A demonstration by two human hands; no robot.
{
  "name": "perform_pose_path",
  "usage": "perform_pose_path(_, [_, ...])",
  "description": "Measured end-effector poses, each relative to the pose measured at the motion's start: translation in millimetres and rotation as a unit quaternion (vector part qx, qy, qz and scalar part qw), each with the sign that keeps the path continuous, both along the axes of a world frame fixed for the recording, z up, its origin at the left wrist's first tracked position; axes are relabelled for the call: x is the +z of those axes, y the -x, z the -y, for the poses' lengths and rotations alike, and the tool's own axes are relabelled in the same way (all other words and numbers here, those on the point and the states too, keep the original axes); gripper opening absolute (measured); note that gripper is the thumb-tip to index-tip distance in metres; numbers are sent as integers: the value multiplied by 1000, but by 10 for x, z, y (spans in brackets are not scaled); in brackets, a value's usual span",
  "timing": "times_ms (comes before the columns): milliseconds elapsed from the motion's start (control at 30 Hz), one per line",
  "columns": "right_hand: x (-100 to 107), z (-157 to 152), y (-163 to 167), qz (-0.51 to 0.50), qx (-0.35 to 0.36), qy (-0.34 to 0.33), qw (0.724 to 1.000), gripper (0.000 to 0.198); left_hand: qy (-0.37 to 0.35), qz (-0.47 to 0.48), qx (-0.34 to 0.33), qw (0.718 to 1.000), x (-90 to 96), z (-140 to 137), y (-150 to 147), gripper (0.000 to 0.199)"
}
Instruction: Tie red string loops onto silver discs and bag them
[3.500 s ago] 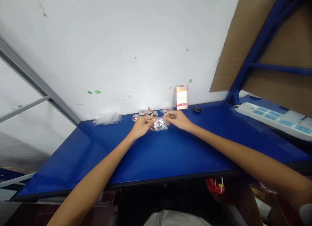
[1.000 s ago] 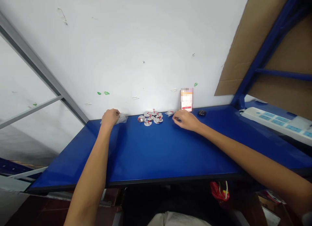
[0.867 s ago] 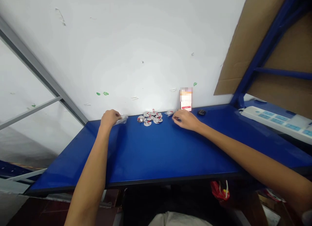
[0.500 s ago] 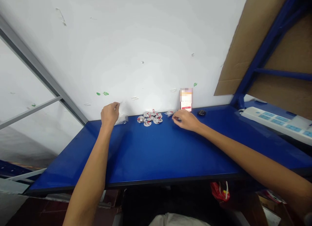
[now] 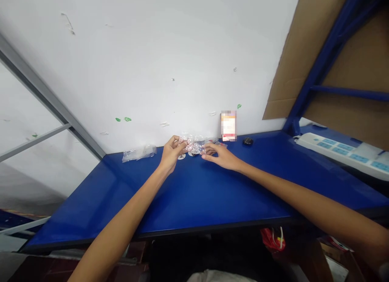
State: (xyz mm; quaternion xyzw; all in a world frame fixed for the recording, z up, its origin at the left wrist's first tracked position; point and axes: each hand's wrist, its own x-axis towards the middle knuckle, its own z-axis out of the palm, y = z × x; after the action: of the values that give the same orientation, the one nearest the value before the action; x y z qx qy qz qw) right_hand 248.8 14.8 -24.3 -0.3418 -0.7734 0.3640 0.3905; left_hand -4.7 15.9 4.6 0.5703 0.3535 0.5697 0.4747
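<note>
In the head view, my left hand (image 5: 171,154) is closed on a crinkled clear plastic bag (image 5: 192,142) above the back of the table. My right hand (image 5: 221,156) meets the bag's right end, its fingers curled and closed at the plastic. Whether a small item is also in those fingers cannot be made out. Beneath the bag lie several round silvery discs (image 5: 181,157), mostly hidden by it and my left hand. Just behind my right hand rests a small clear packet (image 5: 221,144) with a bit of red in it.
More clear plastic bags (image 5: 139,152) lie at the back left of the blue table (image 5: 182,197). A lit phone (image 5: 229,127) leans against the white wall, with a small black object (image 5: 248,141) beside it. A white power strip (image 5: 343,152) runs along the right.
My left hand has swung right from the bags to above the discs, bringing a clear bag. My right hand has shifted slightly left to meet it. The discs are now mostly covered.
</note>
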Motion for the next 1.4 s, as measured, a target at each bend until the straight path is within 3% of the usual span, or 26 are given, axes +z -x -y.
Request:
perform_pose_path(100, [-7, -24, 27, -71, 23, 66, 995, 45, 34, 10, -37, 999, -62, 37, -36, 42])
perform_pose_path(333, [45, -98, -69, -124, -25, 74, 989, 46, 59, -83, -106, 989, -115, 85, -81, 38])
perform_pose_path(433, [58, -98, -83, -104, -18, 72, 992, 44, 44, -107, -103, 988, -128, 73, -93, 37])
perform_pose_path(500, [55, -92, -78, -89, -14, 66, 994, 43, 3, -160, -57, 985, -139, 61, -85, 37])
perform_pose_path(567, [47, -84, -67, -71, -18, 59, 996, 41, -75, -242, 15, 967, -139, 67, -69, 40])
perform_pose_path(633, [44, -70, -54, -59, -22, 55, 997, 41, -165, -328, 59, 928, -119, 105, -60, 46])
perform_pose_path(733, [56, -38, -25, -62, -18, 57, 996, 42, -257, -415, 32, 872, -76, 206, -89, 58])
perform_pose_path(833, [80, 0, 14, -71, -8, 69, 995, 43, -295, -461, -1, 837, -88, 278, -153, 85])
perform_pose_path(900, [93, 21, 37, -79, -4, 81, 994, 43, -297, -478, 0, 827, -136, 281, -184, 91])
perform_pose_path(1067, [106, 36, 45, -97, 11, 95, 991, 44, -294, -481, 17, 826, -231, 206, -166, 75])
perform_pose_path(1400, [91, 14, 20, -67, 22, 136, 988, 44, -339, -522, 37, 782, -196, 228, -170, 76])
